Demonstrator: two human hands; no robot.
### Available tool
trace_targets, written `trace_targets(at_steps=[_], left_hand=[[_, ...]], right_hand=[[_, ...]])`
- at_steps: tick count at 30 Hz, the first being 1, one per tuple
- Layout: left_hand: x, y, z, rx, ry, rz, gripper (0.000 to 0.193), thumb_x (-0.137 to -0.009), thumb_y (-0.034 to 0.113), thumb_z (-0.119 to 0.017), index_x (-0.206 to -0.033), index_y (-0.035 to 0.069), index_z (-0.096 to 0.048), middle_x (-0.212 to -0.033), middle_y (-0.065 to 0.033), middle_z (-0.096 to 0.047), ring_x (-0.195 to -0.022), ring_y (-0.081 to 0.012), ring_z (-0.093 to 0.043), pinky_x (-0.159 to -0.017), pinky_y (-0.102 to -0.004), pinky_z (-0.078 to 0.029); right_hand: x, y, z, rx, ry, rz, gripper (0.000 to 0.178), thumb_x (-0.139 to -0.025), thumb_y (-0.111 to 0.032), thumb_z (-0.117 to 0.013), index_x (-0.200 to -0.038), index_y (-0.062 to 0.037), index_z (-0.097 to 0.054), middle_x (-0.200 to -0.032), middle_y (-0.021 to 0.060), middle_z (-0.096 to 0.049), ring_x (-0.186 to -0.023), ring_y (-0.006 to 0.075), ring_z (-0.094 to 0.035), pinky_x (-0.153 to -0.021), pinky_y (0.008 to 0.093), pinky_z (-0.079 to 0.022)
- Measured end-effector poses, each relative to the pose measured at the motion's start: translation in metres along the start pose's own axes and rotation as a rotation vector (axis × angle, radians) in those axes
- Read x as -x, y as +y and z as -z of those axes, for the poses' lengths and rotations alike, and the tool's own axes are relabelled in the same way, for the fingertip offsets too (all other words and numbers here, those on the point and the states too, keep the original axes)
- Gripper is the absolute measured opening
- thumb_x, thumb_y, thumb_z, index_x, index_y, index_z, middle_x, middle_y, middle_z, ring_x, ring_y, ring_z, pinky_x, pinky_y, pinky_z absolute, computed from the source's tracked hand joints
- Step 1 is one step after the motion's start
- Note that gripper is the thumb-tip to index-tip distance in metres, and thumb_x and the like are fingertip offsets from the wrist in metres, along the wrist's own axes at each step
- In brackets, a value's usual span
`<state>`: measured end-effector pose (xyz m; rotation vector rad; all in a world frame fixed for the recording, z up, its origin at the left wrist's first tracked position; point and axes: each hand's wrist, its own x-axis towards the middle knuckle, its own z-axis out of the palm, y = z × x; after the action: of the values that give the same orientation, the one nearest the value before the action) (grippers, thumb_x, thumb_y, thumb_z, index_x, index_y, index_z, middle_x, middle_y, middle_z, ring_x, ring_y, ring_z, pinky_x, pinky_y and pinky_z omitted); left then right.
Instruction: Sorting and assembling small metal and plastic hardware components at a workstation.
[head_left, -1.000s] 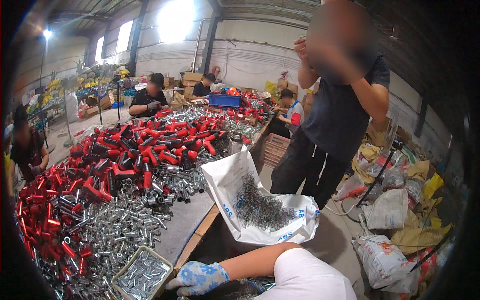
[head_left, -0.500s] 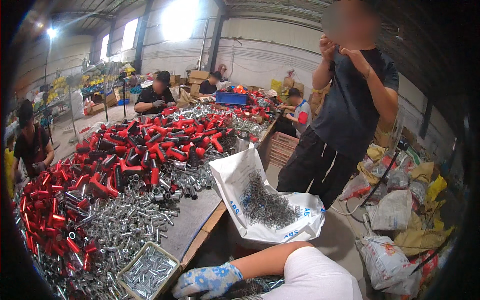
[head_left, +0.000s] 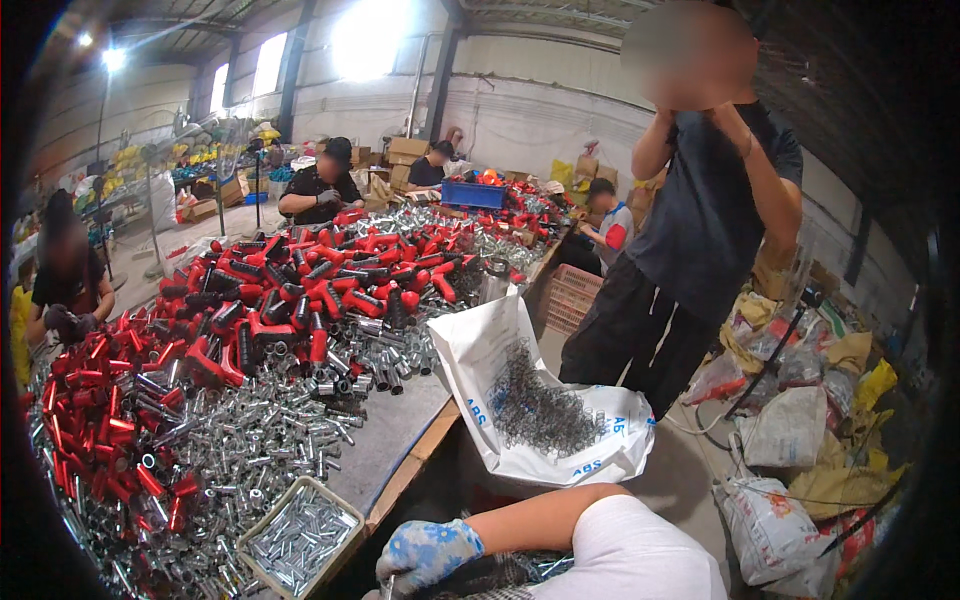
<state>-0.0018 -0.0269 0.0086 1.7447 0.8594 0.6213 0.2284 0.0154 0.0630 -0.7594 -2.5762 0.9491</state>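
Observation:
My right hand (head_left: 430,552), in a white glove with blue flowers, is at the lower edge beside the table's wooden edge. Its fingers are curled closed round a small, thin silvery metal piece (head_left: 388,587), cut off by the bottom of the picture. My left hand is not in view. Near the right hand stands a shallow tray (head_left: 356,522) with many small metal pins. A heap of loose silvery metal sleeves (head_left: 265,435) lies beyond it. Beyond my forearm, an open white sack (head_left: 470,335) holds a pile of dark wire springs (head_left: 545,410).
Red-and-black tool handles (head_left: 330,285) are heaped along the table, with a blue crate (head_left: 473,194) farther back. A person in dark clothes (head_left: 705,200) stands close at the right, hands raised. Several others sit round the table. Filled sacks (head_left: 770,520) lie on the right floor.
My right hand has lifted slightly and moved right, its fingers now curled with a thin metal piece showing. The view has shifted a little. The standing person's hands have moved nearer the head.

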Motion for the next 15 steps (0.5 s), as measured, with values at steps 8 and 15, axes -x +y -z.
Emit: trace_targets(at_steps=[8,15], left_hand=[[0.003,-0.021,0.009,-0.075,-0.054,0.204,0.042,-0.09,0.038,-0.063,-0.117,0.005,-0.064,-0.104,-0.0196,-0.07,-0.1,-0.0291,-0.068,-0.09,-0.0377,-0.05],[0.006,-0.022,0.003,-0.111,-0.02,0.117,0.047,-0.087,0.043,-0.066,-0.106,0.001,-0.062,-0.093,-0.0241,-0.068,-0.088,-0.0394,-0.067,-0.078,-0.0453,-0.053]], right_hand=[[-0.028,-0.022,0.021,0.03,-0.097,0.049,0.069,-0.075,-0.022,-0.075,-0.137,-0.0046,-0.051,-0.139,0.0213,-0.05,-0.127,0.037,-0.048,-0.104,0.0444,-0.042],[-0.043,-0.006,0.01,-0.027,-0.164,0.047,0.024,-0.085,-0.021,-0.069,-0.102,-0.0049,-0.066,-0.099,0.0145,-0.066,-0.092,0.0321,-0.065,-0.078,0.0407,-0.053]])
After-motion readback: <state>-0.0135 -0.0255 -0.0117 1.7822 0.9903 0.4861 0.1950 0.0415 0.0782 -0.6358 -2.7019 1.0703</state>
